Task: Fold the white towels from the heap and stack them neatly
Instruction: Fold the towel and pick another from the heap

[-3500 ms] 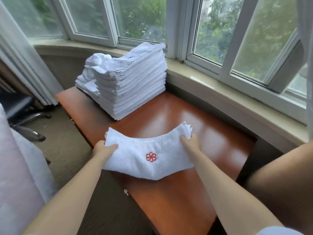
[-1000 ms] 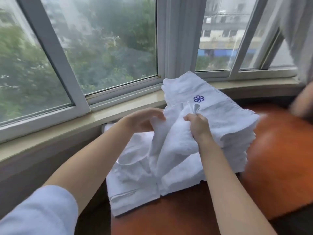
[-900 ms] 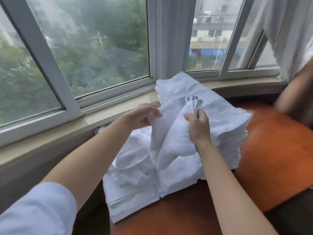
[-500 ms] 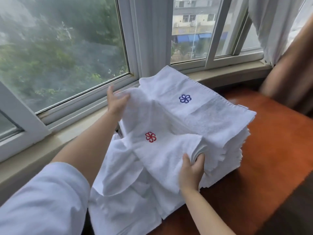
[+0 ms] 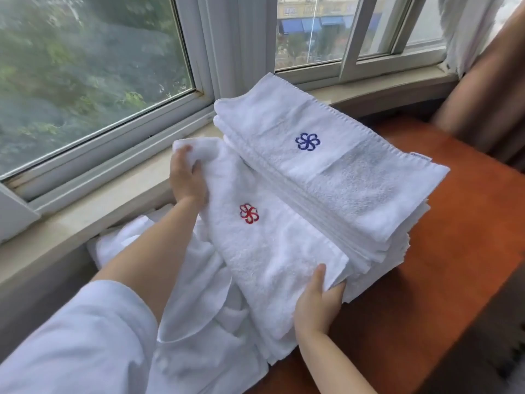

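Fingers (image 5: 338, 288) of the right hand (image 5: 318, 305) were curled under the near corner of a white towel (image 5: 272, 251) with a red flower emblem (image 5: 249, 213), thumb on top. Left hand (image 5: 186, 177) gripped the far corner, fingers closed round bunched cloth. This towel lay tilted against the left side of the folded stack (image 5: 341, 177), whose top towel bore a blue flower emblem (image 5: 307, 141) and a small edge tag, its writing too blurred to read. Loose towels of the heap (image 5: 199, 322) lay below, beside the windowsill (image 5: 85, 217). Bare orange-brown tabletop (image 5: 443, 265) stretched open right of the stack, toward a brown curtain (image 5: 483, 95).
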Available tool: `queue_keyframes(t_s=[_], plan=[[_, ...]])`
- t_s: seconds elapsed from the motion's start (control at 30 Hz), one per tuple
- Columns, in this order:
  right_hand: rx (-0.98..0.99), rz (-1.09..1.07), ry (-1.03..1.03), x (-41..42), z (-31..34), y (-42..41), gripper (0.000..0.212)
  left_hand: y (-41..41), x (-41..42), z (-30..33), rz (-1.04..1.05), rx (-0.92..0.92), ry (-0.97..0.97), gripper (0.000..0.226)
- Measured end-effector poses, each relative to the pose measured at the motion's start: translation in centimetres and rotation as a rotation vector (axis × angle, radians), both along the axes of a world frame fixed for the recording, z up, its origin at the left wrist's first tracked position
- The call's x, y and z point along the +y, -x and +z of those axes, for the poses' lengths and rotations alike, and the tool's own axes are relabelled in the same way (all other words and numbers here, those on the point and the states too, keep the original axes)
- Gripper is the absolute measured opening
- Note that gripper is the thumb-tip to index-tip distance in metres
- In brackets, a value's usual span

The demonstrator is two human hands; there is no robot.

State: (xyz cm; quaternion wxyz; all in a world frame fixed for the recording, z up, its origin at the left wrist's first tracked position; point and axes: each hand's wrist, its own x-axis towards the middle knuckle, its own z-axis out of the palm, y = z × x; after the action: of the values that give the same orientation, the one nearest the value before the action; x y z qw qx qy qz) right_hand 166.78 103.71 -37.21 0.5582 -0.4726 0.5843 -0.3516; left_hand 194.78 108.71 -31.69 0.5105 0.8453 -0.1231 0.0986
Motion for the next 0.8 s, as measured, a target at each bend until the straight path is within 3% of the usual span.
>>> queue_keyframes(t_s=[0.17, 0.23, 0.3, 0.4, 0.47, 0.57, 0.7, 0.77, 0.8], plan=[[0.113, 0.012, -0.198, -0.2, -1.2, 1.1, 0.051, 1.1, 0.4, -1.2, -0.027, 0.468, -0.698, 0.080], [0.090, 0.027, -0.224, -0.6, -0.8, 0.9, 0.050, 2.5, -0.1, -0.7, -0.026, 0.344, -0.797, 0.073], [0.070, 0.052, -0.210, -0.6, -0.4, 0.8, 0.048, 3.5, -1.0, 0.0, -0.151, 0.160, -0.810, 0.057], [0.030, 0.052, -0.082, -0.3, 0.0, 1.2, 0.042, 4.9, -2.4, 0.6, -0.578, 0.263, -0.851, 0.053], [0.087, 0.047, -0.031, -0.4, -0.3, 1.6, 0.041, 6.0, -2.5, 0.2, -0.748, 0.313, -1.085, 0.062], [0.286, 0.083, -0.096, -0.6, -0.6, 2.4, 0.047, 7.1, -2.0, -1.5, -0.786, 0.133, -1.402, 0.064], [0.453, 0.059, 0.214, 0.3, 0.2, 2.6, 0.076, 8.0, -1.6, -1.3, -0.722, 0.160, -1.280, 0.058], [0.461, 0.173, 0.421, 0.8, 1.1, 1.9, 0.072, 8.3, -1.2, 0.2, -0.644, 0.200, -1.133, 0.054], [0.474, 0.336, 0.489, 0.8, 1.3, 1.5, 0.063, 8.5, -0.7, 1.0, -0.602, 0.214, -1.062, 0.051]])
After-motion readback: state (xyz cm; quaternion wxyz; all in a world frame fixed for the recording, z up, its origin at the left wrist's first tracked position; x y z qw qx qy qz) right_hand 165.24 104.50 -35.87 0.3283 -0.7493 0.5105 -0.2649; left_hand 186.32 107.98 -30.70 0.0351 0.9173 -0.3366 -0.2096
